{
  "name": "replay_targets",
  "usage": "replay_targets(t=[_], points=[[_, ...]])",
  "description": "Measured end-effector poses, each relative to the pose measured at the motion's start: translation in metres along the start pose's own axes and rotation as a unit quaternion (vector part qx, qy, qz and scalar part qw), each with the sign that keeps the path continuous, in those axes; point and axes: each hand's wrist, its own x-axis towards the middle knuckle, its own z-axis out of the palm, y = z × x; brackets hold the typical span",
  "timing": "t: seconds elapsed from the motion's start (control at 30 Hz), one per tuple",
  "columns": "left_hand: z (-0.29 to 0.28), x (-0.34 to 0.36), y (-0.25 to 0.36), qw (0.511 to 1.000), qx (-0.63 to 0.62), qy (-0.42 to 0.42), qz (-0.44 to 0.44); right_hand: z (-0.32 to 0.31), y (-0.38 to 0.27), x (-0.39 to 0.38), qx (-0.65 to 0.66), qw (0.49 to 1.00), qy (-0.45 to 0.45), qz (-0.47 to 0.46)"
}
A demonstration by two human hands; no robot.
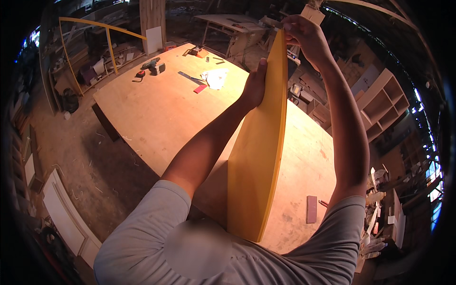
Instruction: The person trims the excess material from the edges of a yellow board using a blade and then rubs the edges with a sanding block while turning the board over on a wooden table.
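Note:
I hold a long yellow board [256, 152] upright on its edge in front of my chest, over a large plywood workbench [156, 114]. My left hand [255, 85] presses flat against the board's left face near its upper part. My right hand [304, 35] grips the board's top end with the fingers curled over it. The board's lower end is close to my chest.
On the bench's far end lie a cordless drill [153, 65], a tape measure [139, 74], a metal square [190, 77], a white rag [216, 77] and small tools. A small dark block [311, 209] lies near me. Open wooden shelving [382, 102] stands right; a yellow frame [109, 38] stands far left.

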Motion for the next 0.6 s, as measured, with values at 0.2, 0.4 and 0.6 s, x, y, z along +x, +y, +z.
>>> replay_targets(t=[0.2,0.4,0.6], points=[[0.002,0.001,-0.001,1.0,-0.012,-0.008,-0.001,-0.003,0.004,-0.002,0.019,1.0,-0.003,-0.004],[-0.002,0.004,-0.006,0.999,-0.034,-0.02,-0.012,-0.001,0.002,-0.009,-0.013,1.0,-0.007,-0.018],[0.002,0.003,-0.004,1.0,-0.001,-0.003,0.002,-0.002,0.001,-0.015,-0.019,1.0,-0.004,-0.024]])
